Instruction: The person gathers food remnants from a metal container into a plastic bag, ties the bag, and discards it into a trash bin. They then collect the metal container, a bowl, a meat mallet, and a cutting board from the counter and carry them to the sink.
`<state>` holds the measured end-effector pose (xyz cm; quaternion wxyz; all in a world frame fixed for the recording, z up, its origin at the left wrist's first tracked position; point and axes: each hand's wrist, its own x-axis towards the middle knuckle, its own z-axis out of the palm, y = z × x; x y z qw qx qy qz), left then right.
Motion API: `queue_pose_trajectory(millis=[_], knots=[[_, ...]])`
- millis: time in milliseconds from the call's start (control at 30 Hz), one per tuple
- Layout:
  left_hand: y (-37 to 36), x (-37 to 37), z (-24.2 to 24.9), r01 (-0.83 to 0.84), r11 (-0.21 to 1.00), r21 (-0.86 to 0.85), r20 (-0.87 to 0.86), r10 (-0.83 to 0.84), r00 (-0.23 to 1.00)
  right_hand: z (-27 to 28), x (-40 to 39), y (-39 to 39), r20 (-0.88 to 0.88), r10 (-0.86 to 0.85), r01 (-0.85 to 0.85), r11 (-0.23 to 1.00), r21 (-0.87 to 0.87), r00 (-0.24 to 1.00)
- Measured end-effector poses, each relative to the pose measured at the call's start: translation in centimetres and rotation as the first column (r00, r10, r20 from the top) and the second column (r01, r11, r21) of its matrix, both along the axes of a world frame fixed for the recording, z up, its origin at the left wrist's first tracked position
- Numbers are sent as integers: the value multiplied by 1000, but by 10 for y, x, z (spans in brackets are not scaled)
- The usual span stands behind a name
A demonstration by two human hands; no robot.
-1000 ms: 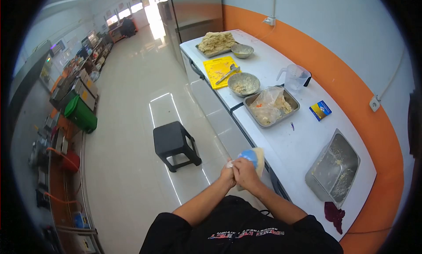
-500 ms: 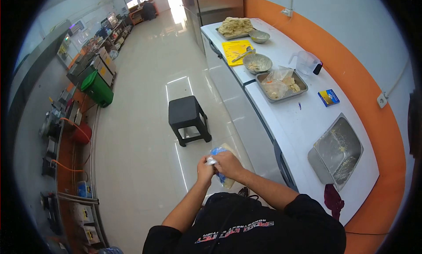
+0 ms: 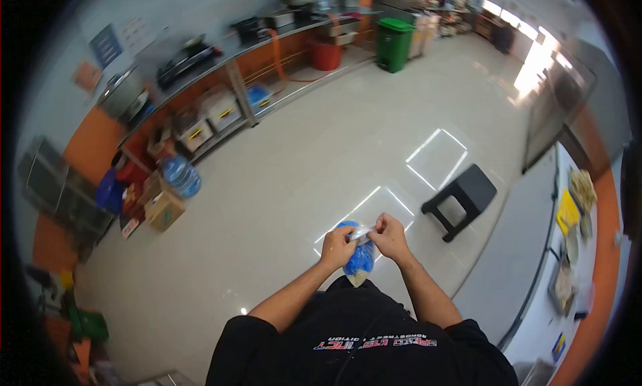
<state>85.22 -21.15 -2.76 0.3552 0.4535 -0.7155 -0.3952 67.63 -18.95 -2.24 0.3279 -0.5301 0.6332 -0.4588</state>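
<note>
To the left of the black stool (image 3: 473,189), the blue-and-clear plastic bag (image 3: 361,258) lay directly between the hands, its long axis running toward the black shirt (image 3: 374,329). The left hand (image 3: 339,247) and right hand (image 3: 392,239) had their fingers pinching its gathered clear part, the right hand nearer the stool.

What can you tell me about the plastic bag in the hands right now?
The bag looks like thin, glossy, wrinkled clear plastic with large blue areas. Something pale yellowish shows at its end nearest the black shirt. Its whitish, see-through neck is bunched between the left hand and the right hand, both pinching it. It is held in front of the body, above the tiled floor. I can't tell whether the neck is knotted, or what is inside.
</note>
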Motion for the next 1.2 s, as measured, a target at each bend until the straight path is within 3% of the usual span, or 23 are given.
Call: queue_pose_trajectory(millis=[33,100,333,433,533,567,600,633,667,700,767,833,900,967,1000,1033,1067,1200], knots=[[-9,35,-2,-45,999,3,-2,45,999,-5,33,-23,65,74,-75,997,10,995],[-24,103,-1,-75,985,158,0,76,997,-8,97,-59,25,171,-172,985,28,985],[-42,218,-19,-100,971,217,-30,109,994,-6,214,-114,-155,469,-468,883,40,870],[-47,244,-45,-260,950,174,-11,266,964,-5,250,-133,-210,542,-544,838,54,814],[-77,268,-47,-407,889,209,40,408,912,-11,294,-171,-15,641,-640,767,45,768],[-89,273,-44,-467,766,441,-180,585,791,-13,306,-183,-7,642,-642,766,41,766],[-105,281,-39,-429,619,657,-329,748,576,-8,320,-194,48,688,-689,725,-7,724],[-122,293,-45,-439,621,649,-323,747,581,-2,330,-207,99,731,-729,681,-64,675],[-137,303,-53,-440,643,626,-311,724,616,2,335,-222,-122,752,-761,645,-66,648],[-157,315,-58,-436,671,600,-297,693,657,-2,340,-245,-113,742,-751,654,-88,660],[-199,323,-44,-430,677,597,-238,662,711,-14,344,-300,-200,795,-818,570,-74,572],[-232,319,-36,-348,615,707,-383,748,542,-16,348,-342,-209,784,-811,575,-110,584],[-272,326,-33,-328,573,751,-344,764,545,-17,352,-380,-231,763,-796,590,-135,604],[-306,328,-21,-543,668,508,-238,715,657,-13,359,-415,-183,741,-763,628,-153,646],[-323,331,-15,-543,666,511,-236,717,656,-7,365,-429,-151,734,-749,643,-163,663],[-340,334,-9,-622,766,158,-3,631,776,-1,372,-444,-152,741,-756,635,-156,654],[-351,338,-6,-536,820,-201,264,572,776,4,379,-456,-130,752,-762,627,-161,646],[-412,361,-9,-548,796,-259,279,605,746,27,416,-517,-216,775,-804,558,-206,594]])
